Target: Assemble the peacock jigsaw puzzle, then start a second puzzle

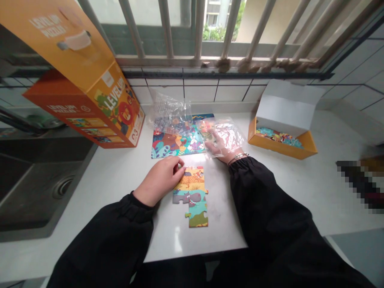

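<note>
My left hand point(163, 179) rests beside the upper left of a partly joined jigsaw puzzle point(196, 198) with a giraffe and a hippo on it. Its fingers are curled in, the thumb at the puzzle's edge; anything between them is hidden. Farther back, my right hand point(220, 149) is at a clear plastic bag point(231, 134) with colourful puzzle pieces in it, the fingers bent around the film. Under the bag's left side lies a picture sheet point(171, 150) with a bear and rabbits. A second clear plastic bag point(172, 114), crumpled, covers the sheet's upper part.
A tall orange puzzle box point(117, 116) with its lid raised stands at the left, near a dark sink point(60, 168). At the right, an open yellow box point(282, 148) holds many loose pieces. White tiles and a barred window border the countertop point(225, 224).
</note>
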The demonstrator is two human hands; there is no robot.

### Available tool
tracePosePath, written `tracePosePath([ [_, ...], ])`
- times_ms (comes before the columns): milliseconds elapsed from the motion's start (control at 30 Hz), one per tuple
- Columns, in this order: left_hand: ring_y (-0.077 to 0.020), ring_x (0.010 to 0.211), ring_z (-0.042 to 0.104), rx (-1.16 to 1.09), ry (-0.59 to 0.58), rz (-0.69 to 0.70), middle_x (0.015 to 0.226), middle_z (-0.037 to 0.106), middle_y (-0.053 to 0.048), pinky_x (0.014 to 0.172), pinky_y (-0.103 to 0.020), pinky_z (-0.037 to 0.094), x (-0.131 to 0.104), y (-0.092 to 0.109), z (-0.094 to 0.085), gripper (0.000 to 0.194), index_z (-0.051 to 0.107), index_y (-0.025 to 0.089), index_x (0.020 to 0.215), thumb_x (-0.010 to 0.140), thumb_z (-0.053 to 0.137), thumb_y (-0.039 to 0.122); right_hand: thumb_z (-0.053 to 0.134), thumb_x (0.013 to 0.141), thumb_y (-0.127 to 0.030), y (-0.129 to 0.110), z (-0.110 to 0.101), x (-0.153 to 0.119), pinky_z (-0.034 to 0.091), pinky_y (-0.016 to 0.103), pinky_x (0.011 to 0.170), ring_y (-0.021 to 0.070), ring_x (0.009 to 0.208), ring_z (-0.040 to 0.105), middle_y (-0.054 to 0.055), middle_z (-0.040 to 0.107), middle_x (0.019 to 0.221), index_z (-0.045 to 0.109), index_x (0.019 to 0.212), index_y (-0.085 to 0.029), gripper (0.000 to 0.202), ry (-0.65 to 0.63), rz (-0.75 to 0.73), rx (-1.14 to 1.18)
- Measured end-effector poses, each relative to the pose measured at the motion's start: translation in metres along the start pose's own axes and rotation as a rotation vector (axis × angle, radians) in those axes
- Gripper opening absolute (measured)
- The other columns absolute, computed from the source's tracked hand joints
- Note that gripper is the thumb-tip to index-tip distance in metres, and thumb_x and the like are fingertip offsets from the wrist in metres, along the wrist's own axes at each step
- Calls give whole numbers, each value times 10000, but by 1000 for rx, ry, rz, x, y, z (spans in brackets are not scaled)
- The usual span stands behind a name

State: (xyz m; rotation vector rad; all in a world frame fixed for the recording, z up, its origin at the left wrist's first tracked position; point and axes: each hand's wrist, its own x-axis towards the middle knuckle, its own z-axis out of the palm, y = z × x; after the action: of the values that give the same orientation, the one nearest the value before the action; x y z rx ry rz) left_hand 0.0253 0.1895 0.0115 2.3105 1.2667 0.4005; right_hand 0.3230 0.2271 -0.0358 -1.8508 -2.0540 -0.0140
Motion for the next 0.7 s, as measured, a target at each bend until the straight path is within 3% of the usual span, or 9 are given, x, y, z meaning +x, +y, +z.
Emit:
tracePosePath([
  [167, -217, 812, 640, 3, -6, 9, 869, 689, -39, 724, -342, 435, -1, 0, -1, 182, 719, 204, 1019, 993, 602, 341, 577, 1007, -461, 7, 1, -3, 476, 569, 1168, 375, 1281, 626, 176, 712, 1334, 663, 1462, -224, 520, 40, 5, -38],
  [300, -215, 819, 642, 3, -2, 12, 886, 698, -45, 724, -342, 443, -1, 0, 0, 184, 718, 203, 1019, 996, 599, 341, 554, 980, -303, 6, -1, -6, 445, 578, 1194, 366, 1326, 601, 152, 723, 1336, 597, 1547, -218, 575, 57, -29, -56],
  [467, -213, 812, 640, 6, 2, 20, 877, 697, -42, 719, -339, 445, -1, -2, 0, 173, 720, 204, 1027, 998, 610, 335, 518, 1070, -502, 2, -3, -10, 415, 582, 1206, 390, 1374, 562, 193, 672, 1425, 612, 1523, -213, 545, 64, 2, -70],
  [600, -212, 809, 641, 2, 8, 18, 890, 705, -44, 724, -339, 453, -2, 0, -2, 173, 720, 205, 1020, 1001, 609, 335, 602, 1015, -679, 3, -3, -6, 427, 581, 1190, 403, 1363, 552, 207, 680, 1376, 688, 1339, -207, 579, 23, 72, -53],
  [700, -214, 807, 640, 5, 3, 11, 884, 698, -42, 728, -343, 453, -2, 1, -2, 176, 723, 201, 1018, 999, 610, 335, 639, 990, -691, 4, -2, -4, 383, 596, 1221, 435, 1404, 522, 258, 661, 1398, 666, 1382, -131, 685, -4, 78, -48],
])
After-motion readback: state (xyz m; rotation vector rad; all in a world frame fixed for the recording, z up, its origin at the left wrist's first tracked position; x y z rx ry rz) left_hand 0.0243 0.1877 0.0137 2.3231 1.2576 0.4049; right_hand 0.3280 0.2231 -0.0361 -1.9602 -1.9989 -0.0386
